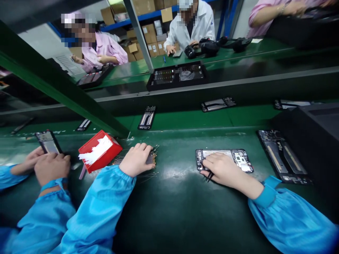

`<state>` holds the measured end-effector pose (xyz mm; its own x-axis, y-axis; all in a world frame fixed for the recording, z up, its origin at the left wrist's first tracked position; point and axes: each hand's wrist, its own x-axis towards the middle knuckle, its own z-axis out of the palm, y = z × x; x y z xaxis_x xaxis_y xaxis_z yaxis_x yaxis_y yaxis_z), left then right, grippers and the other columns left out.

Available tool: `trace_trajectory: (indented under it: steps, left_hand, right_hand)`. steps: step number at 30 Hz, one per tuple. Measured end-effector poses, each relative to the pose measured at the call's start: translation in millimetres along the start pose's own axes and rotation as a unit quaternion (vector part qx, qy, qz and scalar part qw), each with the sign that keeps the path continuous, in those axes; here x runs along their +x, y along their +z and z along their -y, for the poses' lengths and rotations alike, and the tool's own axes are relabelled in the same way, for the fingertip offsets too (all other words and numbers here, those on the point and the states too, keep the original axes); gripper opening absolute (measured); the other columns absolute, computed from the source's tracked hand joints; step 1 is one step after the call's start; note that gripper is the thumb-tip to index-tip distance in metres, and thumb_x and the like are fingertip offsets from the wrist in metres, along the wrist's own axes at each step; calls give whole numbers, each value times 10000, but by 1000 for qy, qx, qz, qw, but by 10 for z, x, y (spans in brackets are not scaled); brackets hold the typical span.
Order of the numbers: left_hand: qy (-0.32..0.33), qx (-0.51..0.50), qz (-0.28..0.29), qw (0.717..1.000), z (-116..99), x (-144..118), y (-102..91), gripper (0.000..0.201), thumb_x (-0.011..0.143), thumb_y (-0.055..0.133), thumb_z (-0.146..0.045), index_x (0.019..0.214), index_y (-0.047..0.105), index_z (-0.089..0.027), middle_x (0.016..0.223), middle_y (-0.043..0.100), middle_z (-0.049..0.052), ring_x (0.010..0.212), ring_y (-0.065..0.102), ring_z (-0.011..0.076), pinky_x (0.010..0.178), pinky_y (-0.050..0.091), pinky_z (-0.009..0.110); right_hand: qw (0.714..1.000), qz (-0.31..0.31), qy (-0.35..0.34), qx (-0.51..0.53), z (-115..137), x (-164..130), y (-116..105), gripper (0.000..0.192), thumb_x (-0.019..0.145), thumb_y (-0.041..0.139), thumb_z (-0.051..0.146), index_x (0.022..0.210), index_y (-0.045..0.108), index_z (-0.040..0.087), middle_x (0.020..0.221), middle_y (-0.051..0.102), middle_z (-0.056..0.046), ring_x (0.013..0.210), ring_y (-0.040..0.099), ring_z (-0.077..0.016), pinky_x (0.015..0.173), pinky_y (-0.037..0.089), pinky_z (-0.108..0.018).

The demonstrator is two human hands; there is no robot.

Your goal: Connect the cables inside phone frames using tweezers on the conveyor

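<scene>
My left hand (138,159) lies over a bundle of thin cables (154,159) with small gold-coloured ends, its fingers curled on them and partly hidden. To the right, my right hand (221,167) is closed around black tweezers (210,176), whose tips point down and toward me. That hand rests across an opened phone (242,159) lying flat on the green bench, covering its middle. Circuit boards show at the phone's right end.
A red bin (116,149) with white slips stands left of the cables. Another opened phone (282,158) lies beside a black box (309,134). A co-worker's hands (51,167) hold a phone at left. More phone frames (147,118) lie beyond. A green post (79,102) slants overhead.
</scene>
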<state>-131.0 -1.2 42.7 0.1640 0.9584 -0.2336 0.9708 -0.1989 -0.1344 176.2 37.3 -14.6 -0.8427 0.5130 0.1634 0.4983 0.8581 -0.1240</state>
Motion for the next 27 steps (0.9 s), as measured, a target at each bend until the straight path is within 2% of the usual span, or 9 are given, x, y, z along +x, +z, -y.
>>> trace_trajectory:
  steps: [5, 8, 12, 17, 20, 22, 25, 27]
  left_hand:
    - [15, -20, 4, 1000, -52, 75, 31, 122, 823, 470, -263, 862, 561, -191, 846, 554, 31, 813, 539, 173, 674, 424, 258]
    - [42, -42, -11, 998, -147, 146, 9, 184, 860, 424, -233, 823, 603, -214, 829, 578, 17, 820, 550, 159, 673, 421, 240]
    - [93, -62, -47, 993, -324, 226, -11, 203, 868, 445, -276, 893, 643, -238, 869, 604, 17, 842, 543, 160, 729, 422, 250]
    - [149, -106, -118, 976, -691, 328, 35, 222, 873, 442, -299, 872, 652, -228, 822, 597, 19, 796, 530, 154, 754, 423, 276]
    - [160, -167, -157, 960, -908, 400, 109, 232, 885, 417, -295, 902, 637, -224, 833, 577, 25, 804, 528, 143, 747, 436, 264]
    - [162, -209, -159, 951, -998, 433, 164, 211, 880, 426, -279, 948, 615, -214, 850, 569, 27, 818, 533, 137, 751, 451, 252]
    - [173, -249, -149, 941, -1032, 438, 227, 220, 848, 474, -228, 1055, 544, -196, 911, 560, 36, 856, 538, 143, 786, 466, 266]
    - [175, -271, -144, 936, -1006, 416, 248, 252, 823, 484, -164, 1072, 510, -189, 943, 547, 40, 847, 543, 138, 788, 474, 268]
  right_hand:
    - [1000, -1, 6, 0, 10, 13, -4, 201, 824, 472, 332, 711, 530, 177, 696, 592, -41, 647, 524, -171, 607, 303, -289]
    - [1000, 2, 8, -3, 8, 10, 1, 194, 820, 476, 333, 717, 530, 178, 703, 593, -41, 655, 524, -174, 612, 305, -292]
    - [1000, 4, 8, 4, 21, 21, -16, 177, 815, 479, 319, 721, 534, 180, 707, 590, -43, 662, 521, -173, 623, 311, -293]
    - [999, 21, 11, 37, 65, 62, -82, 152, 803, 486, 298, 712, 528, 183, 693, 577, -35, 652, 506, -171, 637, 330, -301]
    - [993, 0, 33, 112, 75, 82, -141, 95, 780, 494, 244, 710, 514, 183, 713, 546, -37, 684, 489, -171, 638, 356, -297]
    - [977, -47, 60, 201, 69, 94, -185, 71, 783, 460, 177, 726, 503, 184, 762, 523, -42, 745, 489, -169, 666, 381, -290]
    - [931, -121, 106, 329, 53, 115, -229, 113, 835, 400, 169, 805, 507, 190, 878, 514, -55, 851, 497, -170, 756, 402, -314]
    - [908, -137, 124, 376, 51, 123, -229, 132, 868, 382, 214, 865, 513, 195, 916, 515, -57, 881, 502, -173, 795, 400, -335]
